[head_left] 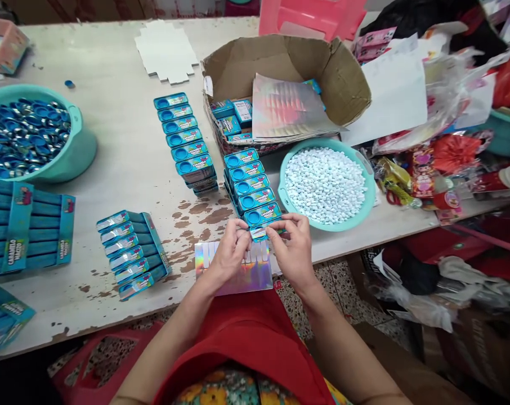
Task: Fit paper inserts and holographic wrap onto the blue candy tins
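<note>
- I watch through the head camera: the white table [124, 56] spreads ahead of the left hand [233, 247] and right hand [295, 247], its surface worn brown in patches left of the left hand
- Cardboard box [233, 62] beyond both hands, iridescent sheets [289, 112] leaning inside it over small cartons [228, 125]
- Turquoise basin [84, 152] well off to the left of the left hand, heaped with blue caps [22, 135]
- Second basin [331, 226] just ahead and to the right of the right hand, filled with pale pellets [326, 183]
- Near row of blue boxes [255, 198] running forward from the fingertips, nearest one right at them
- Farther row [185, 136] ahead and left of the left hand
- Holographic sheet [238, 284] below and between the hands, the left partly covering it
- Left hand: I see thumb and fingers closed together on the left end of the shiny strip [259, 232]
- Right hand: thumb and forefinger pinching the strip's other end, remaining fingers curled loosely
- Strip lies between the two sets of fingertips, at the nearest blue box
</note>
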The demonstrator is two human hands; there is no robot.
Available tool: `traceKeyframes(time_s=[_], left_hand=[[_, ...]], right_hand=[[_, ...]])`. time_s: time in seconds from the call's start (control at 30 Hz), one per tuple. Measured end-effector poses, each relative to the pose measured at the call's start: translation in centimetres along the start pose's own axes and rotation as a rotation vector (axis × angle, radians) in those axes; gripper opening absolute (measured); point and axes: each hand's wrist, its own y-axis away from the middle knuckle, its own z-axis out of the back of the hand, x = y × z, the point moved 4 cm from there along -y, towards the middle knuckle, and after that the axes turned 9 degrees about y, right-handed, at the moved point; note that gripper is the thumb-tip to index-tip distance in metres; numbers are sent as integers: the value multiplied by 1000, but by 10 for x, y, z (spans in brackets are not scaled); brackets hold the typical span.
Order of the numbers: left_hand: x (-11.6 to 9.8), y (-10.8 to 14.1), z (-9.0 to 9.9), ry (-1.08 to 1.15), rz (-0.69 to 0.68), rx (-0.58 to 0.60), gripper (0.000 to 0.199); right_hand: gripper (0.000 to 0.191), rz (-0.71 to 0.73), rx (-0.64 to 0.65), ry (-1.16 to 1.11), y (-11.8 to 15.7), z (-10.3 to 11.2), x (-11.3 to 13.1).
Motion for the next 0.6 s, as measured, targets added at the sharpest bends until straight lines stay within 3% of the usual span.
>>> traceKeyframes(time_s=[0.13,0.23,0.3,0.4,0.43,0.5,0.6], left_hand=[[28,-9,-7,-266,72,-181,17],[38,-8,-1,-473,90,-220,19],[45,-2,18,-525,71,-211,23],[62,17,67,-692,72,-305,25],[71,24,85,-781,109,-343,26],[90,36,112,-931,213,-378,37],[113,40,131,-977,267,-363,37]], right_hand=[[38,-217,22,-261,-3,-15,-17],[36,-296,22,-362,-2,-19,-24],[36,-318,-51,-424,7,-16,-29],[38,-302,-253,-430,43,-13,-39],[37,-287,-254,-397,58,-18,-42],[31,-202,-54,-305,86,-45,-45],[23,58,373,-204,114,-109,-41]])
